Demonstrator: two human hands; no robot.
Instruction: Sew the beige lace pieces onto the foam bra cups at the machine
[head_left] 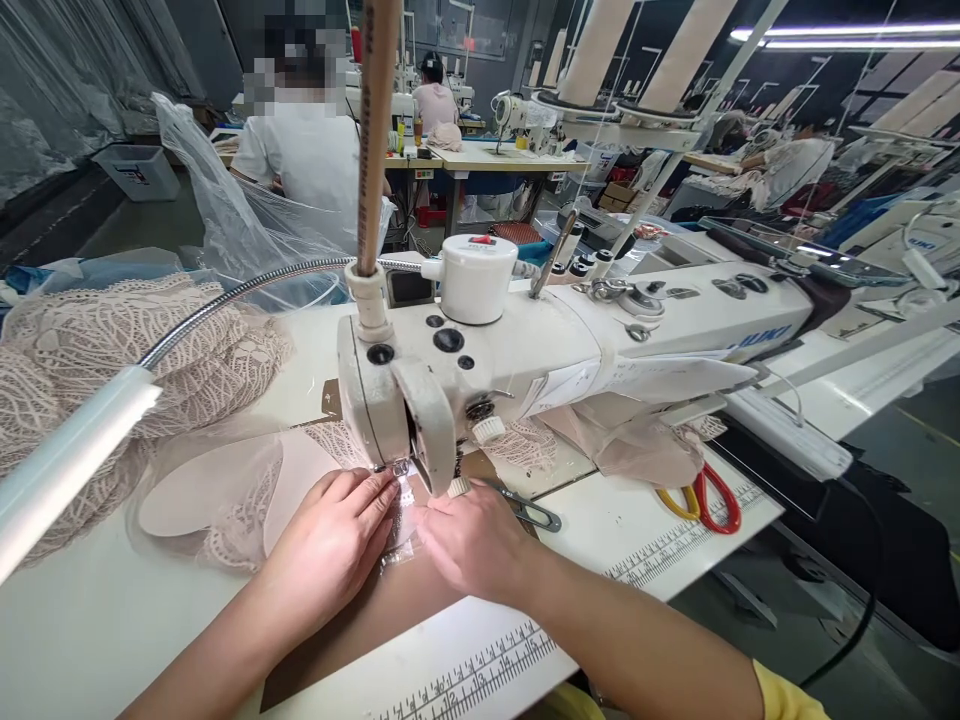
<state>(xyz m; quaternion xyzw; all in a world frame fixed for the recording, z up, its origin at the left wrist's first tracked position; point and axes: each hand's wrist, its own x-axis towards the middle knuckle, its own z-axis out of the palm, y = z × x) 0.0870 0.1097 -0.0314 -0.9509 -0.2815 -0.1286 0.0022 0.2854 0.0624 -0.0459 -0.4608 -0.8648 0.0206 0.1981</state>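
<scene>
My left hand (334, 545) lies with its fingers stretched out on a pale lace piece (405, 510), just left of the needle area of a white sewing machine (375, 400). On the other side, my right hand (472, 540) has curled fingers pinching the right edge of the same piece. The needle and presser foot are mostly hidden behind the machine head and my fingertips. Below the work, a shiny clear strip (397, 557) shows between my hands. Beige lace fabric with smooth panels (195, 490) spreads left of my left hand.
A heap of beige lace (150, 350) lies at the left, under a lamp (75, 460) on a flexible neck. Scissors with red and yellow handles (716, 500) and a dark thread snipper (532, 510) lie right. Printed rulers (480, 665) line the table edge. A co-worker (300, 160) sits ahead.
</scene>
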